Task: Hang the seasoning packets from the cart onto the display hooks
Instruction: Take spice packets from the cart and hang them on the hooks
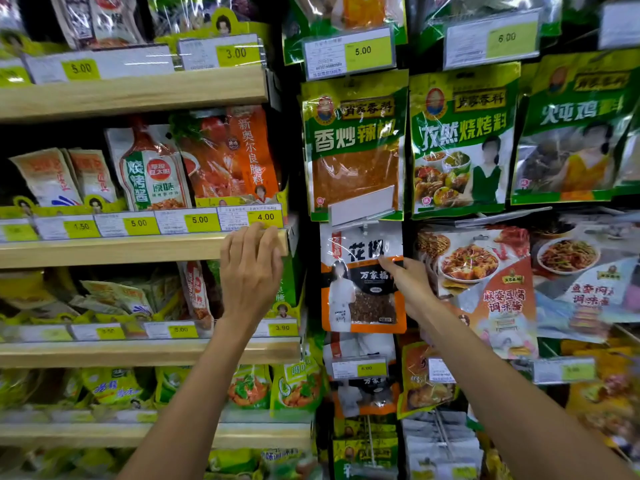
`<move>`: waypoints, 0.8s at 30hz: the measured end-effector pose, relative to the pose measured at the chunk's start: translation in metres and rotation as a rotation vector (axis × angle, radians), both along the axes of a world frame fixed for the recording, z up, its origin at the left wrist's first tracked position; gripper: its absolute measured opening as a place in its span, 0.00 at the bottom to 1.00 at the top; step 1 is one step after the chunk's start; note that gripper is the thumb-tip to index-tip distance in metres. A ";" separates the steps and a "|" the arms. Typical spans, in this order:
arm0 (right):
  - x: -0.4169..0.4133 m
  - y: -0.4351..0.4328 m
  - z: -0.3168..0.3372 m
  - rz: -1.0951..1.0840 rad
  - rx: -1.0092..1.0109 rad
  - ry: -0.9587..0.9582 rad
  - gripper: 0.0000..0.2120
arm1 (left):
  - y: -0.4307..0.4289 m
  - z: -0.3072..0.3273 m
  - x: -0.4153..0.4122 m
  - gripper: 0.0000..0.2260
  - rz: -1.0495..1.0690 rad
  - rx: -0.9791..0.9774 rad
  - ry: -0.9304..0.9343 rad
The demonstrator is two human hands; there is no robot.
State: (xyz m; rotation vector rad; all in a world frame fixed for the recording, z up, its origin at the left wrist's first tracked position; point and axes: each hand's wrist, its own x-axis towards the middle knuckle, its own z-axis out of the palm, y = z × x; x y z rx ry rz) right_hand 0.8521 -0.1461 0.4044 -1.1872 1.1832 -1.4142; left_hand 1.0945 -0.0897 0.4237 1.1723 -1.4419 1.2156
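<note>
Your right hand (pixel 408 282) has its fingers pinching the orange packet (pixel 363 282) by its right edge, its top up at the hook (pixel 363 230). Your left hand (pixel 251 271) rests released on the shelf (pixel 138 249). Cart unseen, so you can't judge what's left.

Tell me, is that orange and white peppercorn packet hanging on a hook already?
Cannot tell. The orange and white peppercorn packet sits upright, its top hidden behind a clear plastic tag holder; the right hand pinches its edge.

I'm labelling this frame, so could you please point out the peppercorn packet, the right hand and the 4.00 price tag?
peppercorn packet (pixel 360 289): head view, black middle panel.
right hand (pixel 410 284): head view, back of hand.
4.00 price tag (pixel 266 216): head view, yellow number patch.
</note>
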 end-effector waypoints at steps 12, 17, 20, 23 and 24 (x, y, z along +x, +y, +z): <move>0.009 -0.037 0.002 -0.199 0.034 0.174 0.16 | 0.008 0.002 -0.006 0.11 -0.041 0.041 0.039; 0.000 0.010 -0.011 -0.218 -0.097 0.285 0.18 | 0.019 -0.008 -0.035 0.11 -0.148 -0.047 -0.020; -0.022 0.054 -0.027 -0.198 -0.186 0.277 0.16 | 0.025 -0.029 -0.075 0.10 -0.280 0.046 -0.013; -0.065 0.094 -0.050 -0.241 -0.178 0.269 0.11 | 0.035 -0.056 -0.127 0.11 -0.458 0.292 0.099; -0.084 0.107 -0.060 -0.264 -0.164 0.280 0.11 | 0.039 -0.067 -0.147 0.11 -0.549 0.410 0.193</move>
